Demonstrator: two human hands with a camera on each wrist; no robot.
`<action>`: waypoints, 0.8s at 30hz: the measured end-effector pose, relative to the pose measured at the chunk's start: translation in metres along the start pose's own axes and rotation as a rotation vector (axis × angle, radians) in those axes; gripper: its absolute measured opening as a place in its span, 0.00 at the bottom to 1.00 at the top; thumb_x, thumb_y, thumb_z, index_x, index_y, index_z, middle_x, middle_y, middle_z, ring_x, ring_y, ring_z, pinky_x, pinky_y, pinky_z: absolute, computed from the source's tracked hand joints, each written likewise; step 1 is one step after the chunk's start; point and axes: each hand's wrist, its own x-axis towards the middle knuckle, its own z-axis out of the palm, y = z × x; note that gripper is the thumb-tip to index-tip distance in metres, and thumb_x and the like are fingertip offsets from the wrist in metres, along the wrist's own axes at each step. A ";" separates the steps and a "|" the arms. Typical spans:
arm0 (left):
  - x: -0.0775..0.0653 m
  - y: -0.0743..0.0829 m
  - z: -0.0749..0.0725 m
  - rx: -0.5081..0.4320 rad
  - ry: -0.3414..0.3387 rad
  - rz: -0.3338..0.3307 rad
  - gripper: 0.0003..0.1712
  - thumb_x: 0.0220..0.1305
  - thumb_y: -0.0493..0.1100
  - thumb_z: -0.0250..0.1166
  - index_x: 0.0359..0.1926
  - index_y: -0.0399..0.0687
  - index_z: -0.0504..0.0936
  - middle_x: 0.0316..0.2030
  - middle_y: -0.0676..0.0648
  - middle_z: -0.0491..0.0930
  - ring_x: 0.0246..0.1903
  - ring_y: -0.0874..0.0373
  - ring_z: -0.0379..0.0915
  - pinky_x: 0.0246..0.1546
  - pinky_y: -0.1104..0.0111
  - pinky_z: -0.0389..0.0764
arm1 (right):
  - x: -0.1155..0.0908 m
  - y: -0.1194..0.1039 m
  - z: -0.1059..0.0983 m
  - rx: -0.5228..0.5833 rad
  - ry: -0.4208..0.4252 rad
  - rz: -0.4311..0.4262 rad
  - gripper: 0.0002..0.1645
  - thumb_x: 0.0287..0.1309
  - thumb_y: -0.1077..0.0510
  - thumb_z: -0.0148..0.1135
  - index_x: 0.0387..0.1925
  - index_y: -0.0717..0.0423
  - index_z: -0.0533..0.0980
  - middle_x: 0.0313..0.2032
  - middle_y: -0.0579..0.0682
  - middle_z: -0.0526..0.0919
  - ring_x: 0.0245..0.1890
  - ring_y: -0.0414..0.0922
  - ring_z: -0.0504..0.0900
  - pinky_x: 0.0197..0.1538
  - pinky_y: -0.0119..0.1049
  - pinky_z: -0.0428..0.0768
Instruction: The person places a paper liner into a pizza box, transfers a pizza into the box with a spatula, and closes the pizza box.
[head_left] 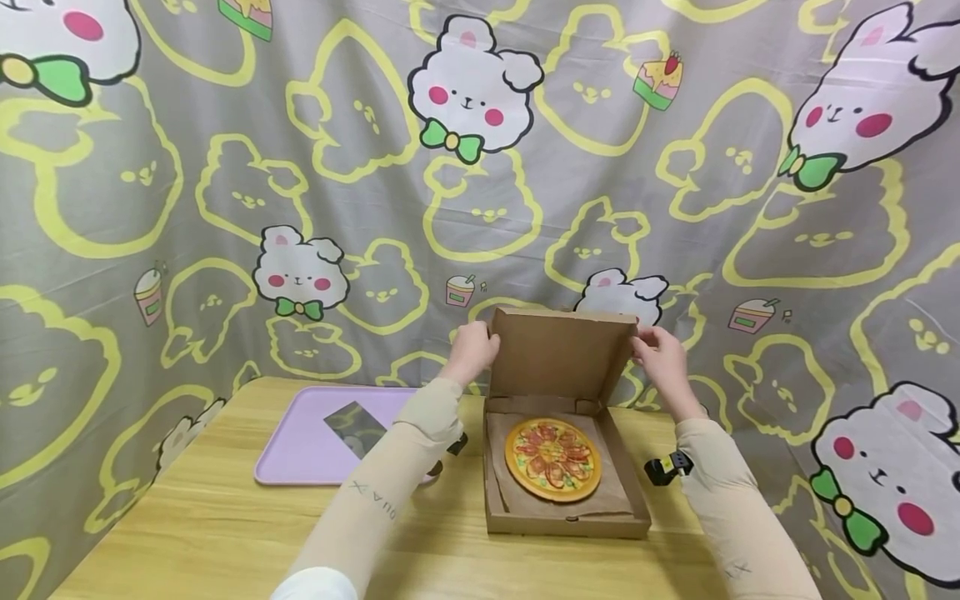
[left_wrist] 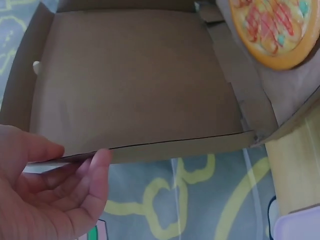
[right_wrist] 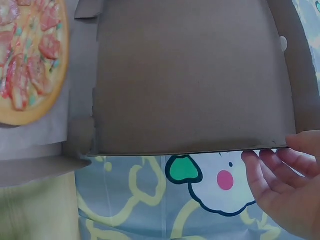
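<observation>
A cardboard pizza box (head_left: 567, 527) stands on the table with its lid (head_left: 562, 354) raised near upright at the back. Inside lies a round pizza (head_left: 552, 460) with red and green toppings on a sheet of brown paper (head_left: 615, 475). My left hand (head_left: 472, 350) pinches the lid's left side edge near its top corner; in the left wrist view the thumb (left_wrist: 45, 147) is on the inner side and the fingers outside. At the opposite edge, my right hand (head_left: 663, 362) holds the lid the same way, its fingers (right_wrist: 255, 172) under the cardboard rim in the right wrist view.
Left of the box, a lilac tray (head_left: 281, 450) with a dark, shiny flat rectangular piece (head_left: 352, 427) on it lies partly behind my left forearm. A patterned curtain (head_left: 375, 208) hangs right behind the wooden table (head_left: 202, 500).
</observation>
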 end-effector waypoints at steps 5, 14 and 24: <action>-0.014 0.002 -0.005 -0.040 -0.070 -0.011 0.10 0.64 0.40 0.57 0.26 0.44 0.70 0.21 0.47 0.72 0.22 0.54 0.68 0.23 0.67 0.69 | -0.012 0.004 -0.006 -0.036 -0.024 -0.013 0.15 0.67 0.61 0.53 0.47 0.71 0.74 0.46 0.70 0.80 0.28 0.31 0.80 0.32 0.19 0.80; -0.040 0.003 -0.008 -0.123 -0.155 -0.043 0.18 0.65 0.41 0.58 0.54 0.36 0.74 0.46 0.36 0.82 0.36 0.49 0.80 0.41 0.60 0.81 | -0.035 0.017 -0.011 -0.024 -0.068 -0.003 0.16 0.65 0.61 0.55 0.49 0.70 0.72 0.48 0.71 0.80 0.29 0.24 0.78 0.35 0.20 0.80; -0.086 -0.003 0.003 -0.155 -0.150 -0.001 0.20 0.66 0.40 0.58 0.57 0.36 0.73 0.44 0.38 0.83 0.39 0.46 0.81 0.38 0.59 0.83 | -0.073 0.029 -0.015 -0.047 -0.082 0.006 0.15 0.62 0.63 0.58 0.48 0.67 0.72 0.50 0.69 0.80 0.34 0.24 0.77 0.38 0.19 0.76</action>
